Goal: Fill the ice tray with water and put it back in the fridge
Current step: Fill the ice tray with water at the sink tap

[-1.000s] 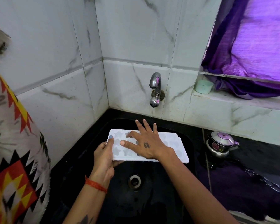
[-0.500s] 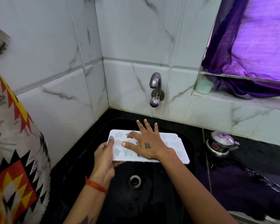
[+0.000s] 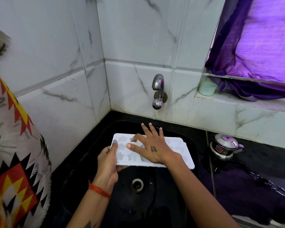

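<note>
Little changed over the last second: tray [image 3: 179, 155] still held over the sink [image 3: 193, 142], below the tap [image 3: 158, 91]. Left hand [image 3: 108, 162] grips its end; right hand [image 3: 150, 148] spread flat on top. Filling apparently not begun.

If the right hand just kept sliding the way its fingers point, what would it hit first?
Probably the tiled wall under the tap: the right hand lies flat on the ice tray, fingers pointing towards the sink's back edge. Depth is unclear.
</note>
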The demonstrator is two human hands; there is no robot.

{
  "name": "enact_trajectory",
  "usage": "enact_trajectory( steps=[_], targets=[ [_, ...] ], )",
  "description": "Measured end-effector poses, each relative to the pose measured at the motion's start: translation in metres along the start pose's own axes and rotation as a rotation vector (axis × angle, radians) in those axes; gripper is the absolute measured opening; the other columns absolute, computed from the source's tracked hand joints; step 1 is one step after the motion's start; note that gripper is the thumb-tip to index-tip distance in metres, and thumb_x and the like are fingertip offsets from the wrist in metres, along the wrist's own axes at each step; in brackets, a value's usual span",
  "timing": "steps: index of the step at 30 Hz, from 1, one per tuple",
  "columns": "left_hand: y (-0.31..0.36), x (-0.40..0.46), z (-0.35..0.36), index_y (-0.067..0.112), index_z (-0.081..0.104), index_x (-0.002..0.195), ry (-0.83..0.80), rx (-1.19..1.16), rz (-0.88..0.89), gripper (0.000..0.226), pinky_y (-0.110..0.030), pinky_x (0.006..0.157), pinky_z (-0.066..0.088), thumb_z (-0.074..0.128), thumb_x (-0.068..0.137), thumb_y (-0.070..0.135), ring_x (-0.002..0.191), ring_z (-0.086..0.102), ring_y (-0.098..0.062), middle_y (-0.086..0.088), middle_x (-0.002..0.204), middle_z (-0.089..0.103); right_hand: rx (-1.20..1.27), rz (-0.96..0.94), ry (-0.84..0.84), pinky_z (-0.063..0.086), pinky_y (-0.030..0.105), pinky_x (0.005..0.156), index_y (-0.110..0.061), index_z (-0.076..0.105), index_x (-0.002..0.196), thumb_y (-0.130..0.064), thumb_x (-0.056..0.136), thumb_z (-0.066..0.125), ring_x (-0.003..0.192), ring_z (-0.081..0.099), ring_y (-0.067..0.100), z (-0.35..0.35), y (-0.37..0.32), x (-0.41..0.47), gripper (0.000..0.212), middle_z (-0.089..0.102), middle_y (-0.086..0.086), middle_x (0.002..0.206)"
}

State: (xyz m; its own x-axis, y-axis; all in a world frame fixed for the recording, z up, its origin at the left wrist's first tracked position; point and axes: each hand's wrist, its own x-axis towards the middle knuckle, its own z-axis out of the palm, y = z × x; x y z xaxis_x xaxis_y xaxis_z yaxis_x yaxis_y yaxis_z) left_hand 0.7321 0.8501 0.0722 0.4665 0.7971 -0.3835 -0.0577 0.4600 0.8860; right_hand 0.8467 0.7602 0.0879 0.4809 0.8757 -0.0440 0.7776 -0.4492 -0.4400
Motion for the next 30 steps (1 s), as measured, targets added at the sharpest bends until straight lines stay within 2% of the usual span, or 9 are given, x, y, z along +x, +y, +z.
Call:
enact_trajectory(
  steps=[2,7,14,20,30],
  targets=[
    [0.000,0.000,0.000,0.011,0.057,0.093,-0.002,0.004,0.003,0.022,-0.025,0.039,0.051,0.053,0.095,0.032,0.071,0.066,-0.022,-0.008,0.084,0.068,0.027,0.004,0.028,-0.015,0.053,0.114,-0.035,0.051,0.119,-0.067,0.088,0.033,0.146,-0.014,0.024,-0.003,0.000,-0.001,0.047,0.001,0.006,0.160],
    [0.000,-0.001,0.001,0.013,0.057,0.089,-0.008,0.002,0.010,0.021,-0.025,0.041,0.052,0.053,0.095,0.032,0.071,0.065,-0.021,-0.006,0.083,0.067,0.043,-0.038,0.070,-0.014,0.053,0.114,-0.036,0.046,0.126,-0.066,0.089,0.033,0.147,-0.012,0.023,-0.007,-0.006,0.004,0.049,0.004,0.006,0.160],
    [-0.001,-0.001,0.002,0.010,0.059,0.094,-0.020,0.002,0.017,0.022,-0.025,0.042,0.051,0.056,0.093,0.032,0.072,0.066,-0.020,-0.006,0.085,0.067,0.007,-0.071,0.014,-0.014,0.053,0.114,-0.036,0.048,0.127,-0.065,0.090,0.031,0.146,-0.012,0.025,-0.001,-0.018,0.012,0.050,0.002,0.007,0.160],
    [-0.002,-0.001,0.003,0.012,0.058,0.088,-0.014,0.004,0.024,0.024,-0.025,0.042,0.052,0.056,0.092,0.036,0.070,0.064,-0.021,-0.006,0.083,0.065,-0.053,-0.054,-0.055,-0.016,0.055,0.113,-0.039,0.048,0.131,-0.066,0.090,0.027,0.146,-0.015,0.026,0.004,-0.020,0.013,0.053,-0.001,0.007,0.160],
    [-0.004,0.001,0.004,0.012,0.058,0.090,-0.020,-0.005,0.020,0.024,-0.026,0.043,0.053,0.057,0.092,0.036,0.069,0.065,-0.021,-0.006,0.083,0.066,-0.148,-0.046,-0.038,-0.016,0.057,0.112,-0.039,0.048,0.131,-0.068,0.090,0.022,0.146,-0.015,0.027,0.004,-0.020,0.014,0.057,-0.001,0.008,0.160]
  ],
)
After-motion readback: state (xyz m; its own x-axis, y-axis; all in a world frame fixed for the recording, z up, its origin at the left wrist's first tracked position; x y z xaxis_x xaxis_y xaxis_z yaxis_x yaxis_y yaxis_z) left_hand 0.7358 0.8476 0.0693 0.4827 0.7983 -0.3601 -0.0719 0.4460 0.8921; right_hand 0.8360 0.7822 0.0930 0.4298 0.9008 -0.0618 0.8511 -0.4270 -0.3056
